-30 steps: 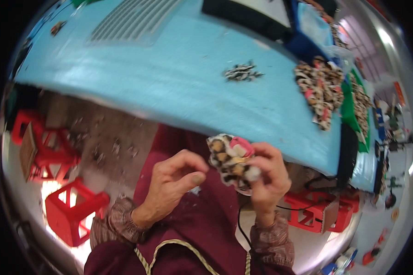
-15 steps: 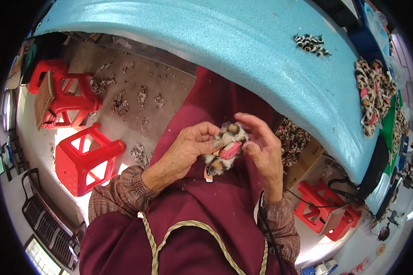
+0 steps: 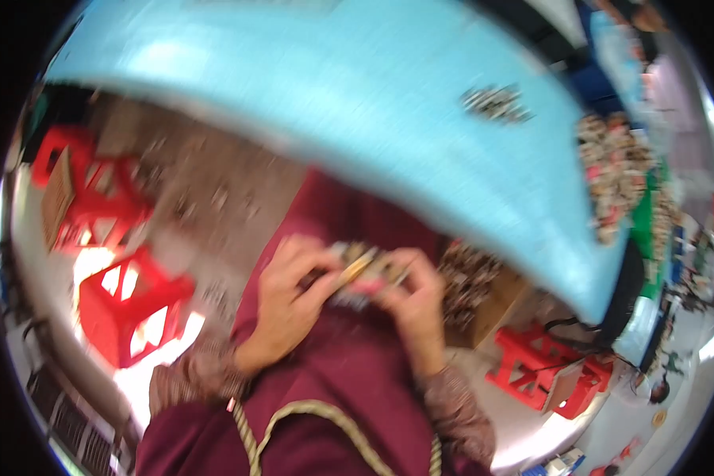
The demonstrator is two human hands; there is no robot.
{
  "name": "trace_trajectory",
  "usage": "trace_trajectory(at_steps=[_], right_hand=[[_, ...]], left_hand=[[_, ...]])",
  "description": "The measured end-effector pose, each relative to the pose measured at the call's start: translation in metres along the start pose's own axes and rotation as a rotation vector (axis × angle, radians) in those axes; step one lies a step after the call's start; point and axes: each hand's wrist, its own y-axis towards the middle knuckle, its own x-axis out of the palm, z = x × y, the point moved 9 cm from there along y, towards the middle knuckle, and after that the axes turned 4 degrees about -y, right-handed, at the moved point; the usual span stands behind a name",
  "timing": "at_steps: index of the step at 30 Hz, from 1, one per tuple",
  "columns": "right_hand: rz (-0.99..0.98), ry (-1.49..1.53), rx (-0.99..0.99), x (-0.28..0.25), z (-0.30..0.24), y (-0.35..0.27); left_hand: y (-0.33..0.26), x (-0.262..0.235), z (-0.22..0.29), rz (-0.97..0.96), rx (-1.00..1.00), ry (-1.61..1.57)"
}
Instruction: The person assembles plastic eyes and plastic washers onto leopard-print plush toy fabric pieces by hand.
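Observation:
My left hand and my right hand meet over my dark red lap, both closed around a small spotted brown-and-white fabric piece with a bit of pink in it. The frame is blurred by motion, so its details are hard to tell. The piece sits between my fingertips, just below the near edge of the light blue table.
A small pile of spotted pieces lies on the table, and a bigger heap sits at its right end. A box of similar pieces stands on the floor by my right knee. Red plastic stools stand on both sides.
The view has swung and blurred. Both hands have kept the spotted piece between them at my lap, shifting slightly as they work it.

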Motion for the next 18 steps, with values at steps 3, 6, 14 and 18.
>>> trace_trajectory(at_steps=[3,6,14,18], right_hand=[[-0.019,-0.104,-0.127,0.006,-0.013,0.001],[-0.062,-0.060,-0.143,0.019,0.009,-0.002],[-0.077,-0.159,-0.304,0.015,-0.044,-0.010],[-0.147,-0.120,-0.343,0.023,-0.049,-0.008]], left_hand=[[-0.006,0.016,-0.048,-0.007,-0.390,-0.392],[-0.024,0.023,-0.081,0.037,-0.482,-0.487],[-0.048,0.092,-0.110,-0.592,-0.857,-1.336],[-0.047,0.090,-0.108,-0.563,-0.865,-1.431]])
